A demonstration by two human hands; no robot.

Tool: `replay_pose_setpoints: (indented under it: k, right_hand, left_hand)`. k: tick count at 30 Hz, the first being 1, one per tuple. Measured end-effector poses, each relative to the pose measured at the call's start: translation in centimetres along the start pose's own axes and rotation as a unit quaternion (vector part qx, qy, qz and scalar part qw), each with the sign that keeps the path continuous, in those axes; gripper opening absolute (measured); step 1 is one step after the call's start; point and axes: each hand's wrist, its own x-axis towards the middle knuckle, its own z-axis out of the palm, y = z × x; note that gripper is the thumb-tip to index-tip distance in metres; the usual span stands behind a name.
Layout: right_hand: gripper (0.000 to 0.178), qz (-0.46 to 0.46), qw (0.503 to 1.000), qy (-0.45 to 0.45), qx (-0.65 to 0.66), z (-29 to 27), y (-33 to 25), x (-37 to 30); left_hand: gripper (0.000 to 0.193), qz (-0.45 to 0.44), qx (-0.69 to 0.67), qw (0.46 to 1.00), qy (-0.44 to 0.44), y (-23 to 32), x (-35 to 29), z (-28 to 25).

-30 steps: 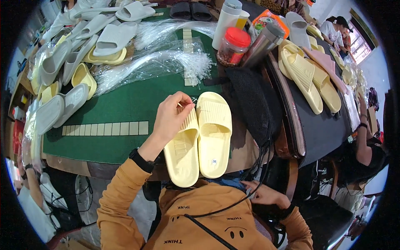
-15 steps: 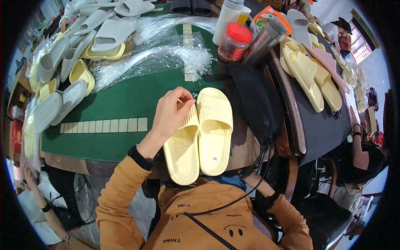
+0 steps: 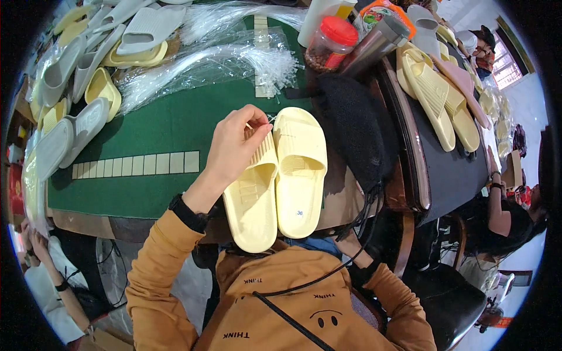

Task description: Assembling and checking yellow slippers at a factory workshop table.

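Observation:
A pair of pale yellow slide slippers lies side by side at the table's near edge, toes pointing away. My left hand is over the toe of the left slipper, its thumb and fingertips pinched together beside the strap. What the pinch holds is too small to make out; a whitish bit shows by the fingertips. The right slipper touches the left one and has a small sticker on its heel. My right hand is low by my lap below the table edge, its fingers mostly hidden, near dangling black cords.
Clear plastic strands lie on the green mat. Grey and yellow slippers pile up at far left. A red-lidded jar, a metal flask and a black bag stand right. People sit on both sides.
The whole view has shifted slightly, moving table things up and left. My left hand stays pinched at the left slipper's toe; my right hand remains low.

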Motion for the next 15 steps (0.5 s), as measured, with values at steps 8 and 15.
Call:
replay_pose_setpoints:
  k: [8,15]
  right_hand:
    - [0.025,-0.028,0.999,-0.029,-0.001,0.1,-0.1,0.4]
    - [0.024,-0.044,0.999,-0.027,0.012,-1.7,0.0,2.4]
  left_hand:
    - [0.012,-0.042,-0.051,0.998,-0.007,-0.3,0.1,-0.6]
    - [0.012,-0.017,-0.052,0.998,-0.022,0.6,-0.2,-1.3]
